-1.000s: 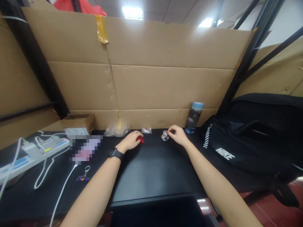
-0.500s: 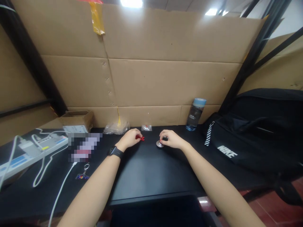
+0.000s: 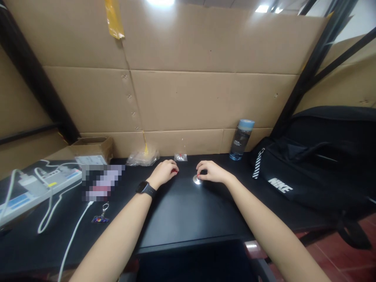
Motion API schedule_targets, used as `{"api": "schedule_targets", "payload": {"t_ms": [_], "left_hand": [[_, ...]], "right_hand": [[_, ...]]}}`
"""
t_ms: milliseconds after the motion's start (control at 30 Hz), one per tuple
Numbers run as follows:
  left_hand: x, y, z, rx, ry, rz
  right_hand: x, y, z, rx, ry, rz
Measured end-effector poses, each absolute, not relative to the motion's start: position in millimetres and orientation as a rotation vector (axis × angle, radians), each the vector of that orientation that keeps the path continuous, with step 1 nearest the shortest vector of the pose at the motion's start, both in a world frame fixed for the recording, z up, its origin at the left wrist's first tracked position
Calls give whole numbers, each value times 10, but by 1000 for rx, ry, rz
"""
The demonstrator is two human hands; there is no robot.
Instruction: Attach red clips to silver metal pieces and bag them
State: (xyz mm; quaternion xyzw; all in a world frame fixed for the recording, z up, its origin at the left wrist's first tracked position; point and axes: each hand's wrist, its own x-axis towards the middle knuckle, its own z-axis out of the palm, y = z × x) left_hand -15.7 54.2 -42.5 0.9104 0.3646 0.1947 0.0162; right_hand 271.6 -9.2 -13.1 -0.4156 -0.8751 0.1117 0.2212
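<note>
Right hand (image 3: 213,172): centre of frame, wrist bent inward, fingertips curled down at the shiny round piece (image 3: 197,179); full grasp unclear. Left hand (image 3: 164,173): left of centre, palm down, fingers curled around small red pieces (image 3: 175,171), mostly hidden beneath them. Small clear packet (image 3: 180,157) beyond, between hands. Bottle (image 3: 241,140) and black bag (image 3: 317,164) at right.

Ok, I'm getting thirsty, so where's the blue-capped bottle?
The bottle stands right of centre in the head view, before the cardboard wall, just left of the black bag.
</note>
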Motion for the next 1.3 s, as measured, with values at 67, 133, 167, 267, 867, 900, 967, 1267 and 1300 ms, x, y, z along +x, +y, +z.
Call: {"api": "schedule_targets", "payload": {"t_ms": [67,133,167,267,867,900,967,1267,1300], "left_hand": [[-142,530,-418,2834,1136,595],[-131,530,-422,2833,1133,589],[-127,532,-427,2833,1131,590],[-125,539,-441,2837,1118,610],[-109,456,-231,2811,1088,1085],[-102,456,-238,2822,1079,1070],[-92,456,-250,2829,1052,1041],[-63,437,-277,2800,995,1016],[-59,433,-279,2801,1001,1012]], "right_hand": [[2694,-121,-94,-1092,-2437,339],[2654,-158,-66,-1047,-2443,359],[2626,-178,-57,-1034,-2444,364],[2513,-230,-59,-1012,-2471,392],[3542,330,-529,-1470,-2009,308],[3508,343,-558,-1461,-2035,300],[3407,355,-583,-1429,-2092,245],[3152,282,-466,-1322,-2146,178],[3156,279,-466,-1335,-2123,194]]}}
